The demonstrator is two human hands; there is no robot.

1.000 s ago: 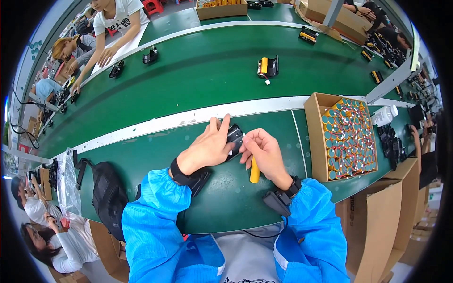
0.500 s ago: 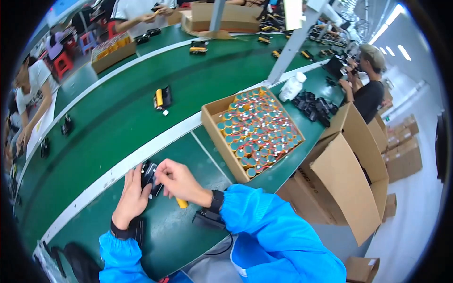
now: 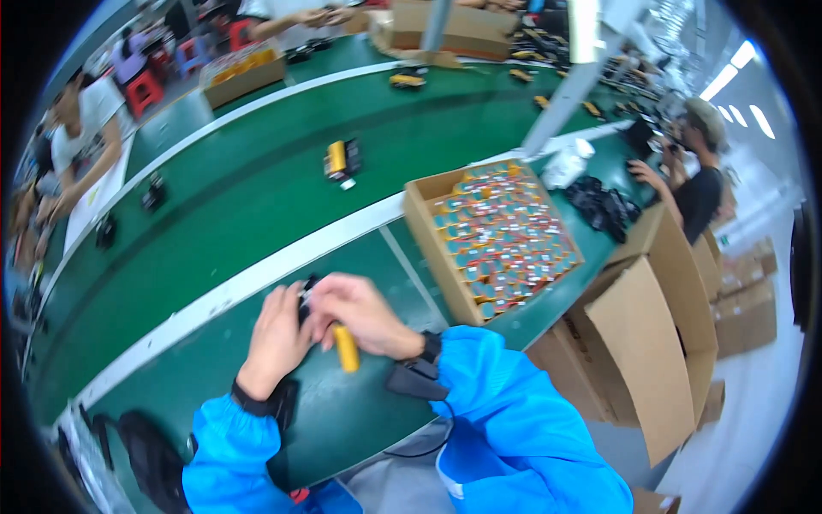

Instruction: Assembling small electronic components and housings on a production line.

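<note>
A small black plastic casing is between my two hands over the green bench, mostly hidden by fingers. My left hand grips it from the left, with the fingers together along its side. Against its right side, my right hand is closed in a pinch; what the fingertips hold is hidden. Just below the right hand is a yellow cylindrical battery, partly covered by that hand. Both hands are somewhat blurred.
An open carton of yellow batteries with red wires stands to the right. A black box with a cable lies near my right wrist. Beyond the white rail, a yellow-and-black unit sits on the green belt. Large cardboard boxes stand at right.
The whole scene has shifted right and slightly down in the picture. My hands have come closer together over the casing, and more of the yellow battery shows.
</note>
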